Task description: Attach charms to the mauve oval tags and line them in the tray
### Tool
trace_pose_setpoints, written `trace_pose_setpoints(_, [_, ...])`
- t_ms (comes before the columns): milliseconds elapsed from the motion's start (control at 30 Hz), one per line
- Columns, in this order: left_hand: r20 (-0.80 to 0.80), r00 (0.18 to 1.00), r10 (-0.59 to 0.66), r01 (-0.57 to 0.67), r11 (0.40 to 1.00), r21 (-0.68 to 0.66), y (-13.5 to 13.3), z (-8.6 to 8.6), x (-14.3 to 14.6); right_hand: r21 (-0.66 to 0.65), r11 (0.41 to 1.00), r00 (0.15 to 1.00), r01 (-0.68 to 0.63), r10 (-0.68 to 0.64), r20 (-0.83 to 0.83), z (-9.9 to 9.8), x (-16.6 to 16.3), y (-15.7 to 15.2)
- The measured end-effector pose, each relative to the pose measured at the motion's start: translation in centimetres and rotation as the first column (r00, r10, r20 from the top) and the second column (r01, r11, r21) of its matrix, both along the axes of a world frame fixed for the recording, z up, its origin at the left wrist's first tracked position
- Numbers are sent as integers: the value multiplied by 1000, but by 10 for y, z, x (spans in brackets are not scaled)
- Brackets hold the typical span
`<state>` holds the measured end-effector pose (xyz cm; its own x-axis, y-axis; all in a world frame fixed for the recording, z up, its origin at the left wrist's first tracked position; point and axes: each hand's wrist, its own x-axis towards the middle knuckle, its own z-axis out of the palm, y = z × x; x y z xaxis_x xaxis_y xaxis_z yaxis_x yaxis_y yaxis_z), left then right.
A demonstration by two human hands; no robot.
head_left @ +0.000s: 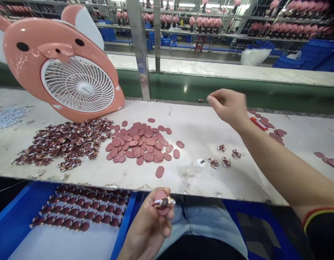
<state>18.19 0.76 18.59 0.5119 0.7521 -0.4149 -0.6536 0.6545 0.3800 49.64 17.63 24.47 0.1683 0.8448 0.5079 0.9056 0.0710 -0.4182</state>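
My left hand point(153, 220) is closed, pinching a reddish-brown oval disc point(160, 195) with a small brown, white and tan piece point(165, 203) lying across it. My right hand point(228, 107) reaches to the far edge of the table with its fingers pinched together; nothing shows between them. A small dark piece point(201, 100) lies on the green conveyor belt, just left of those fingertips. A small white-tipped bottle point(196, 167) lies on the table with several loose small pieces point(226, 162) beside it. A pile of oval discs point(141, 142) is spread in the middle.
At the left stand a pink animal-shaped fan point(28, 68) and a heap of small brown pieces point(72, 141). Below is a blue bin point(9, 224) with rows of assembled pieces. A metal post point(140, 50) rises at the table's far edge. A red packet point(258, 124) lies right.
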Motion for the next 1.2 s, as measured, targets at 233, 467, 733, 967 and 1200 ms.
trace_pose_setpoints(233, [-37, 987, 156, -159, 980, -119, 1, -5, -11, -399, 895, 978, 200, -157, 138, -37, 49, 139])
trace_pose_setpoints(467, [-66, 979, 192, -199, 970, -139, 1, -18, -15, -450, 864, 969, 226, -151, 197, -33, 74, 108])
trace_pose_setpoints(733, [47, 998, 40, -39, 999, -34, -4, -28, -1, -371, 921, 991, 117, -86, 99, -4, 44, -55])
trace_pose_setpoints(967, [59, 998, -20, 16, 997, 78, -24, -23, 6, 0, 753, 724, -658, 633, -275, -8, -98, -191])
trace_pose_setpoints(1200, [-49, 999, -23, 29, 992, 122, -36, -18, 2, -16, 698, 625, -716, 631, -459, -27, -129, -195])
